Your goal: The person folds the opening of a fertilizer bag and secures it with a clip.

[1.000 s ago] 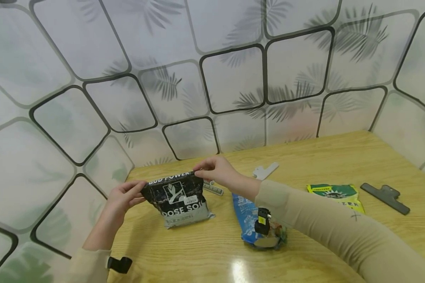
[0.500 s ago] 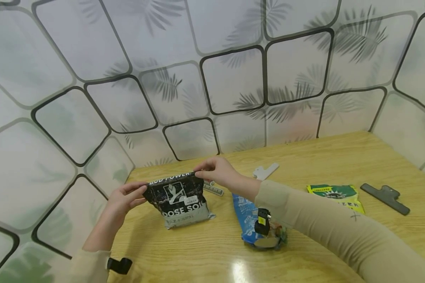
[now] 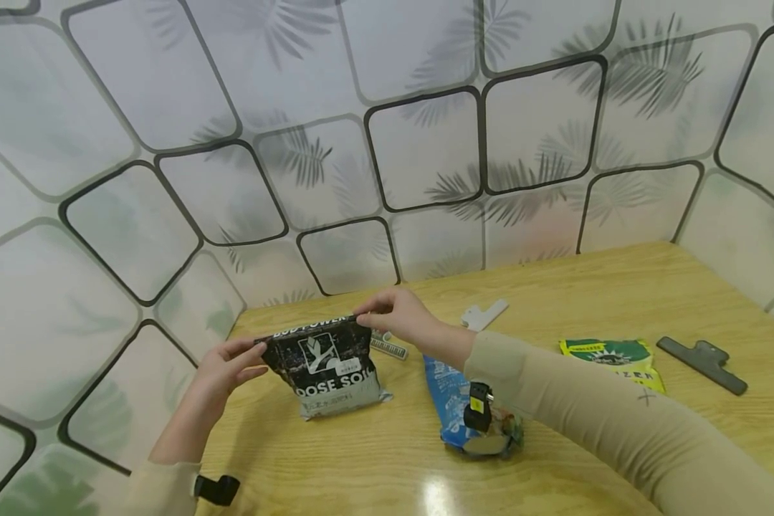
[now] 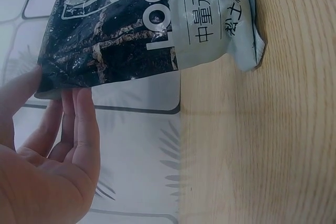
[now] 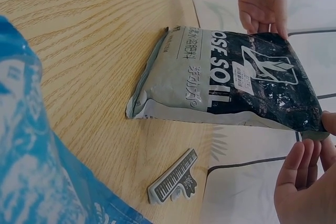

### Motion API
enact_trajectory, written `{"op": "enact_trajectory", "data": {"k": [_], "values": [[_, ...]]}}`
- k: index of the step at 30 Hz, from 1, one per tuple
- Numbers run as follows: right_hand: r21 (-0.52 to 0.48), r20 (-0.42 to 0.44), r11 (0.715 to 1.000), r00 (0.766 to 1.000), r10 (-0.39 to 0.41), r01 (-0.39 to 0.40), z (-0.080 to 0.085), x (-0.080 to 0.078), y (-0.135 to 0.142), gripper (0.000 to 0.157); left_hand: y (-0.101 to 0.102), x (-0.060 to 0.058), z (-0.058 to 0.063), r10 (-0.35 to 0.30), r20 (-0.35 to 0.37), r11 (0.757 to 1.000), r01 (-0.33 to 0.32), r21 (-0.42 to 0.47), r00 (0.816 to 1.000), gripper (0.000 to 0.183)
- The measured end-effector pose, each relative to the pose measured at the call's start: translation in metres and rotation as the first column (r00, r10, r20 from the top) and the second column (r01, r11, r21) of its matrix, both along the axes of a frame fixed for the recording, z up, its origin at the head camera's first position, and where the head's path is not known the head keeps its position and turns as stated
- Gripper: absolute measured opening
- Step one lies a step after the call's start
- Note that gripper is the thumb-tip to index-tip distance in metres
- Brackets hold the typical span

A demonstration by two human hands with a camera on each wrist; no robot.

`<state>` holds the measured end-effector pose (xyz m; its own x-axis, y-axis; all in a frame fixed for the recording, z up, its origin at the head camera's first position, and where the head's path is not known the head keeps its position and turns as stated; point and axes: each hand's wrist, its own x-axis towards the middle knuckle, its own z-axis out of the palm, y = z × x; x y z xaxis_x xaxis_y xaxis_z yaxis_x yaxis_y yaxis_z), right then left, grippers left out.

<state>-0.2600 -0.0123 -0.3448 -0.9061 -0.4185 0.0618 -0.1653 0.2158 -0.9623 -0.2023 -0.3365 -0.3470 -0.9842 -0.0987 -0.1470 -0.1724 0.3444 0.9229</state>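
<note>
A black and grey bag of soil product (image 3: 325, 369), printed "LOOSE SOIL", stands upright on the wooden table with its top edge folded over. My left hand (image 3: 219, 373) pinches the top left corner between thumb and fingers, as the left wrist view shows close up on the bag (image 4: 121, 35). At the opposite top corner, my right hand (image 3: 403, 315) pinches the fold; in the right wrist view its thumb and fingertips meet at the bag's edge. Partly hidden behind the bag lies a bag clip (image 5: 173, 177) with a piano-key pattern.
A blue bag (image 3: 448, 405) lies under my right forearm, partly covered by it. Farther back is a white bag clip (image 3: 484, 314). On the right, a green and yellow packet (image 3: 609, 352) sits beside a dark grey bag clip (image 3: 703, 362). A patterned wall borders the table.
The left fingers shift slightly at the bag's top left corner. My right hand keeps its pinch, and the bag stays in place.
</note>
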Motion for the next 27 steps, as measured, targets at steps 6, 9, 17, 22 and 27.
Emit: {"op": "enact_trajectory", "data": {"k": [6, 9, 17, 22, 27], "values": [[0.003, 0.001, 1.000, 1.000, -0.006, 0.006, -0.0028, -0.0013, -0.0001, 0.022, -0.0016, -0.0021, -0.0020, 0.007, 0.012, 1.000, -0.007, -0.014, 1.000, 0.038], [0.003, 0.006, 1.000, 1.000, -0.012, 0.012, -0.0022, -0.0006, -0.0002, 0.021, -0.0015, -0.0030, -0.0027, 0.019, 0.015, 1.000, -0.019, -0.009, 1.000, 0.028], [0.026, 0.003, 0.999, 1.000, -0.028, 0.028, -0.0016, 0.0001, -0.0018, 0.021, -0.0009, -0.0025, -0.0022, 0.007, 0.030, 0.999, -0.006, -0.037, 1.000, 0.027], [0.029, -0.001, 0.999, 1.000, -0.026, 0.026, -0.0017, 0.0006, -0.0018, 0.021, -0.0008, -0.0031, -0.0021, -0.001, 0.039, 1.000, 0.002, -0.023, 0.999, 0.029], [0.020, 0.010, 1.000, 1.000, -0.021, 0.021, -0.0020, 0.0000, -0.0013, 0.020, -0.0014, -0.0037, -0.0025, -0.006, 0.040, 1.000, 0.005, 0.004, 0.999, 0.028]]}}
